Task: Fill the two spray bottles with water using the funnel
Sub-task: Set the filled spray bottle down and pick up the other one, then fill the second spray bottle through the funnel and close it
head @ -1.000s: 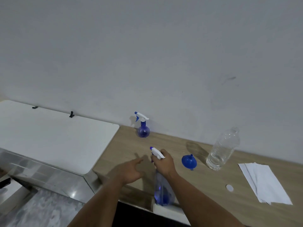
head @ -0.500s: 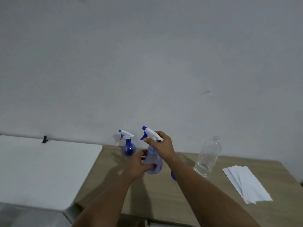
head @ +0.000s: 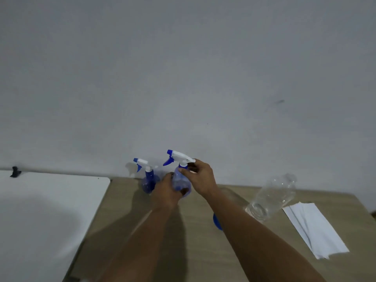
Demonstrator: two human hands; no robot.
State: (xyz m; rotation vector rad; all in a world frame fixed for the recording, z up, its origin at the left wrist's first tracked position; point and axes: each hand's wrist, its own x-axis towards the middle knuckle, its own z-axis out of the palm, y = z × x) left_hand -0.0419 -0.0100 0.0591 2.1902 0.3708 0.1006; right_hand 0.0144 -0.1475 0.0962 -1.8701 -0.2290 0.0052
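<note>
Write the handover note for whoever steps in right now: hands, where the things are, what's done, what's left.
Left hand grips the body of the near spray bottle; right hand pinches its collar under the white trigger head, which is on.
Second spray bottle stands by the wall, head on.
Blue funnel lies on the wooden table, mostly hidden behind the right forearm.
Clear water bottle stands to the right, uncapped, some water in it.
Done: nothing filled.
Left: take off both heads, seat funnel, pour, close both.

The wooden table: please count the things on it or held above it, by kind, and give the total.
Blue plastic spray bottles: 2 (held one, standing one)
Clear plastic water bottle: 1
Blue plastic funnel, mostly hidden: 1
White paper sheets, stacked: 1
Total: 5
</note>
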